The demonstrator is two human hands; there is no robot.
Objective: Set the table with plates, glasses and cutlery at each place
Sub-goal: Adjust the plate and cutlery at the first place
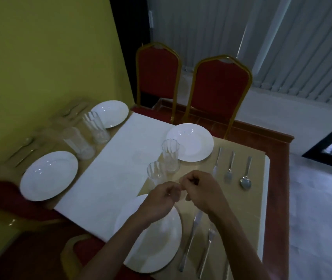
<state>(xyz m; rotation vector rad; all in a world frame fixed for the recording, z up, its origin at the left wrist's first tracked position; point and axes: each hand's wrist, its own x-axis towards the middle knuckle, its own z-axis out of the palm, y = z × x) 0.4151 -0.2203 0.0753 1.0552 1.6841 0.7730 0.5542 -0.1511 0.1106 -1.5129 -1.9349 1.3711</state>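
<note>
Both hands meet above the near plate (161,249). The left hand (162,196) and right hand (197,188) have their fingers curled in, knuckles touching each other, and nothing shows in either grip.

Right of that plate lie a knife (189,241) and a fork (205,253), side by side. Their long axes run away from the viewer, with the heads at the far end.

At the far right place, a second plate (190,141) sits with a knife (217,160), fork (229,167) and spoon (246,174) in a parallel row beside it. Their handles point to the far edge and the spoon's bowl lies nearest.

Two upright glasses (170,155) (156,170) stand between the right-hand plates.

Across the white runner (120,158) are two more plates (48,175) (110,113), two glasses (78,143) (96,128) and blurred cutlery (22,150) by the yellow wall.

Two red chairs (158,73) (219,85) stand at the table's (278,178) far side.
</note>
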